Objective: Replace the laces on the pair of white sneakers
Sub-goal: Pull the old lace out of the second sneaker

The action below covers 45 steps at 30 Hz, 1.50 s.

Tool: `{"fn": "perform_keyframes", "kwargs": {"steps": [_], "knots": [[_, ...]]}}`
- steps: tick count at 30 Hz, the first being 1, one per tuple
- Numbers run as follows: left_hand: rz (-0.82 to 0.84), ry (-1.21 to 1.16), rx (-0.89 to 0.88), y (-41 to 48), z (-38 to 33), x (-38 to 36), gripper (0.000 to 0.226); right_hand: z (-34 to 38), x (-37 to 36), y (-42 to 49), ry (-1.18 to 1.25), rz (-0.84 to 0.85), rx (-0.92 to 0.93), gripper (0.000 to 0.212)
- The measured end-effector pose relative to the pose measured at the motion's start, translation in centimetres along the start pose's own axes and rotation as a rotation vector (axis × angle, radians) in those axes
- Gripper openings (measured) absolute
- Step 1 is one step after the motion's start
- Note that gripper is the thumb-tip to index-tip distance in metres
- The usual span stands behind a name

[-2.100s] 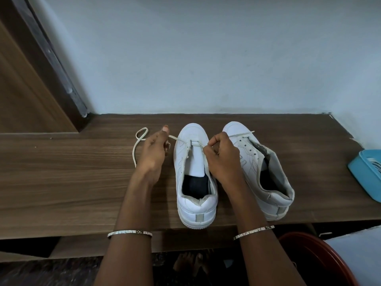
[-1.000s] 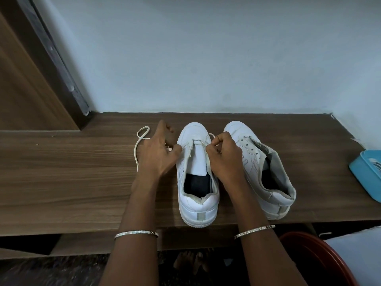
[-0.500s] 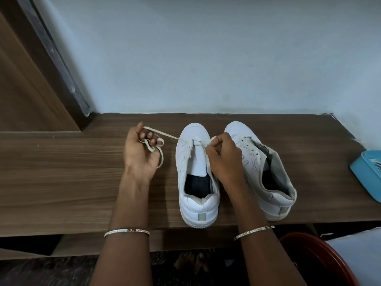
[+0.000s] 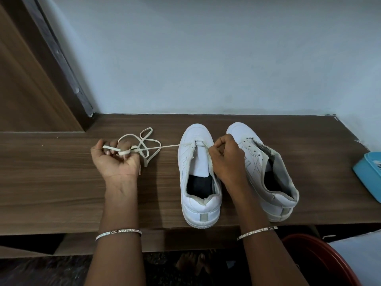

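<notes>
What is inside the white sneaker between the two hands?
The sneaker shows a white tongue above a dark insole. The tongue covers the toe space, so that cannot be seen.

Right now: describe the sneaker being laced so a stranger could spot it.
On the wooden shelf stand two white sneakers. Take the left sneaker, upright. Unlike its leaning, bare-eyeleted neighbour, a lace runs from it to the left hand.

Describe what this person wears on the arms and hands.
No sleeves and no gloves are in view: both forearms are bare. Behind the left hand sits the left bangle, thin and silver-coloured with small dark marks. Behind the right hand sits the right bangle, a matching thin silver-coloured band.
</notes>
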<state>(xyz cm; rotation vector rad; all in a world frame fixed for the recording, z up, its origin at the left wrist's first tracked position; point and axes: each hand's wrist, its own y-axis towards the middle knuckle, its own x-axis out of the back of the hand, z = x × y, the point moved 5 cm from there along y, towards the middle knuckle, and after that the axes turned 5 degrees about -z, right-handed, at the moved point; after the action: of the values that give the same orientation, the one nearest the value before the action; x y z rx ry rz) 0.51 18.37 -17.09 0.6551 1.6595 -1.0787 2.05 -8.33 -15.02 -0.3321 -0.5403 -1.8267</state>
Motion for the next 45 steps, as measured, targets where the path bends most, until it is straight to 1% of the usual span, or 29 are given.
{"fn": "perform_keyframes", "kwargs": {"steps": [3,7,8,9,11,13,14,15,16,17,18,19,20,21,23,24,28,29,31,32,34,37,39,42,44,45], "knots": [[-0.047,0.093,-0.050,-0.1,-0.9,0.1,0.036,-0.1,0.0,0.0,0.002,-0.003,-0.006,0.005],[-0.055,0.020,-0.128,0.3,-3.9,0.5,0.049,-0.1,0.0,0.0,0.013,-0.006,-0.012,0.004],[-0.084,0.040,-0.150,0.4,-4.7,0.8,0.051,-0.1,0.0,0.0,0.011,-0.005,-0.010,0.004],[-0.141,0.116,-0.178,0.5,-5.1,1.0,0.052,-0.1,0.0,0.0,0.007,-0.004,-0.009,0.004],[-0.281,0.397,-0.262,1.0,-5.6,1.6,0.044,0.0,-0.1,0.0,0.000,-0.001,-0.012,0.005],[-0.352,0.770,-0.398,1.2,-5.3,1.5,0.026,0.0,-0.1,0.0,-0.003,-0.001,-0.011,0.006],[-0.337,0.994,-0.490,1.1,-4.9,1.0,0.022,0.0,-0.1,0.0,-0.005,0.000,-0.012,0.006],[-0.287,1.234,-0.567,0.9,-4.3,0.6,0.021,0.0,-0.1,0.0,-0.008,0.000,-0.017,0.006],[-0.224,1.484,-0.606,0.8,-3.5,0.4,0.024,0.0,-0.1,0.0,-0.011,0.000,-0.024,0.006],[-0.173,1.748,-0.595,0.7,-2.7,0.5,0.033,-0.1,-0.1,0.0,-0.015,0.000,-0.028,0.006],[-0.129,1.992,-0.537,0.6,-1.9,0.7,0.044,-0.1,-0.1,0.0,-0.016,0.001,-0.030,0.006],[-0.090,2.183,-0.448,0.4,-1.2,1.0,0.055,-0.1,-0.1,0.0,-0.017,0.002,-0.032,0.005],[-0.056,2.301,-0.355,0.2,-0.7,1.4,0.064,-0.2,-0.1,0.0,-0.014,0.002,-0.035,0.005],[-0.030,2.359,-0.292,-0.1,-0.3,1.7,0.071,-0.2,-0.1,0.0,-0.010,0.004,-0.039,0.005],[-0.023,2.395,-0.288,-0.3,0.3,1.8,0.074,-0.3,-0.1,0.0,-0.008,0.006,-0.040,0.005],[-0.031,2.414,-0.318,-0.4,0.5,1.7,0.069,-0.3,-0.1,0.0,-0.010,0.009,-0.037,0.005],[-0.020,2.483,-0.385,-0.2,1.2,1.2,0.025,-0.2,-0.1,0.0,-0.012,0.015,-0.034,0.005],[-0.004,2.488,-0.395,-0.2,1.4,1.2,0.021,-0.2,-0.1,-0.1,-0.009,0.016,-0.035,0.005],[0.065,2.476,-0.409,-0.1,1.8,1.3,0.018,-0.1,-0.1,-0.2,-0.007,0.018,-0.036,0.005],[0.124,2.433,-0.404,0.1,2.0,1.2,0.017,-0.1,-0.1,-0.2,-0.005,0.017,-0.035,0.006],[0.233,2.251,-0.355,0.4,2.4,1.1,0.019,0.2,0.0,-0.3,-0.003,0.013,-0.028,0.007],[0.278,1.841,-0.184,-0.6,2.9,0.2,0.013,0.8,0.4,-0.8,0.001,0.002,0.009,0.008],[0.313,1.665,-0.101,-2.3,3.6,-1.1,0.007,1.3,1.0,-1.2,0.019,-0.033,0.059,0.009],[0.361,1.474,0.006,-5.0,4.7,-3.2,0.004,2.9,2.4,-2.3,0.165,-0.063,0.136,0.012],[0.430,1.427,0.062,-7.0,5.3,-4.7,0.006,4.3,3.5,-3.3,0.282,-0.022,0.138,0.021],[0.469,1.416,0.088,-7.9,5.4,-5.2,0.007,4.8,3.4,-3.7,0.357,0.029,0.120,0.028]]}}
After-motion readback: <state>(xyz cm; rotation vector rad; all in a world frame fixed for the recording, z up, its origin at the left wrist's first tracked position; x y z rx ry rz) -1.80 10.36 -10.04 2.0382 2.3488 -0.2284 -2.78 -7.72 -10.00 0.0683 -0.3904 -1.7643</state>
